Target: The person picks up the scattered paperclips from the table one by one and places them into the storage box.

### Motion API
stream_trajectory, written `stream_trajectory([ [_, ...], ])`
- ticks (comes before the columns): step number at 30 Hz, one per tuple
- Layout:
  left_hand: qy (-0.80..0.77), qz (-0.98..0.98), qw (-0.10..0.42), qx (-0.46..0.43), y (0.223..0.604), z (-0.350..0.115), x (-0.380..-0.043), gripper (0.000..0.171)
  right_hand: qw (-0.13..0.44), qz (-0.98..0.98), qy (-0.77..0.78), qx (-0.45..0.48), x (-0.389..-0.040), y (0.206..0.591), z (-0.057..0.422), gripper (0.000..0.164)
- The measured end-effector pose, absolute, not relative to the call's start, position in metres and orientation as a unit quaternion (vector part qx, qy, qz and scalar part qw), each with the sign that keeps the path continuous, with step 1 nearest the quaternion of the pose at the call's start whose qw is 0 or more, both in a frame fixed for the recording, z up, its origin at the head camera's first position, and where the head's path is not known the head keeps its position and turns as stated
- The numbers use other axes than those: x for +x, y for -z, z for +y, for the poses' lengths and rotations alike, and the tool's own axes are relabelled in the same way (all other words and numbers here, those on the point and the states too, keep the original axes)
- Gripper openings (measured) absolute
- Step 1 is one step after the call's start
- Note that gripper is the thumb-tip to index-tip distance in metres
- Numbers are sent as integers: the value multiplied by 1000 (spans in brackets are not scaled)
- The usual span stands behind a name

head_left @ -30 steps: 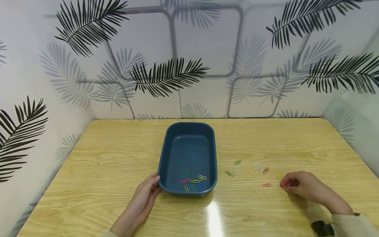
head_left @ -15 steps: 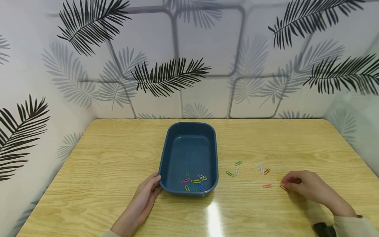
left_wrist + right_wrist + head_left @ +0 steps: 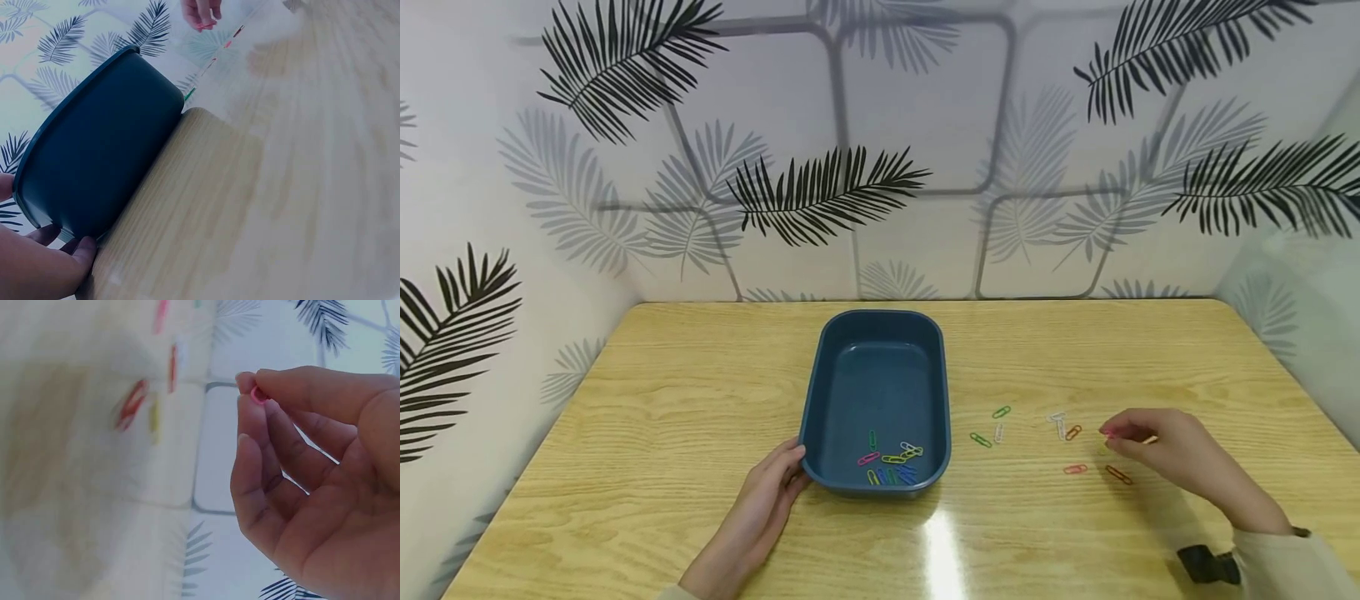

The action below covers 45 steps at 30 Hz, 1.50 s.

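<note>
A dark blue plastic bin (image 3: 880, 400) stands on the table, with several coloured paper clips (image 3: 892, 459) at its near end. My left hand (image 3: 760, 508) grips the bin's near-left corner; in the left wrist view its fingers (image 3: 78, 250) lie against the wall and base. To the right, my right hand (image 3: 1183, 462) pinches a pink paper clip (image 3: 258, 395) between thumb and fingertips, raised off the table. Beneath it lie a dark red paper clip (image 3: 1118, 474) and a yellow one (image 3: 1103, 448), partly hidden by the hand.
Between bin and right hand lie green clips (image 3: 981, 439), white clips (image 3: 1061, 427), an orange-brown clip (image 3: 1073, 432) and a pinkish-red clip (image 3: 1075, 469). A leaf-patterned wall (image 3: 917, 242) borders the wooden table (image 3: 700, 375) at the back and sides.
My right hand has lifted the pink paper clip from beside the dark red one and moved slightly up and left. The dark red clip now lies uncovered. The left hand and bin stay put.
</note>
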<state>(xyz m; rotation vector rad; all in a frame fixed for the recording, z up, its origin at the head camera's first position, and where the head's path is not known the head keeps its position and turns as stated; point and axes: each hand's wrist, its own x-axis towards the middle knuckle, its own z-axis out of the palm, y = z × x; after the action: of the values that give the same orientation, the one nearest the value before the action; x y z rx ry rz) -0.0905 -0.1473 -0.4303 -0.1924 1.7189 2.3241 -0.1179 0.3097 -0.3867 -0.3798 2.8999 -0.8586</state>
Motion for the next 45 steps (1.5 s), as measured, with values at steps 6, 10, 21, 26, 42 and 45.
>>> stream_trajectory([
  [6,-797,589,119,-65,429,-147,-90,48,51,941,316,-114,-121,373,295,19],
  [10,-796,588,129,-65,428,-147,-91,49,54,936,331,-108,-121,369,290,20],
  [21,-784,598,140,-88,430,-147,-87,50,60,915,382,-117,-127,366,277,10],
  [26,-787,596,133,-85,430,-147,-89,50,80,897,417,-123,-132,365,264,13],
  [42,-794,590,128,-69,430,-147,-89,50,112,832,524,-142,-154,359,204,22],
  [45,-796,588,127,-71,431,-147,-90,49,119,827,530,-142,-159,362,191,21],
])
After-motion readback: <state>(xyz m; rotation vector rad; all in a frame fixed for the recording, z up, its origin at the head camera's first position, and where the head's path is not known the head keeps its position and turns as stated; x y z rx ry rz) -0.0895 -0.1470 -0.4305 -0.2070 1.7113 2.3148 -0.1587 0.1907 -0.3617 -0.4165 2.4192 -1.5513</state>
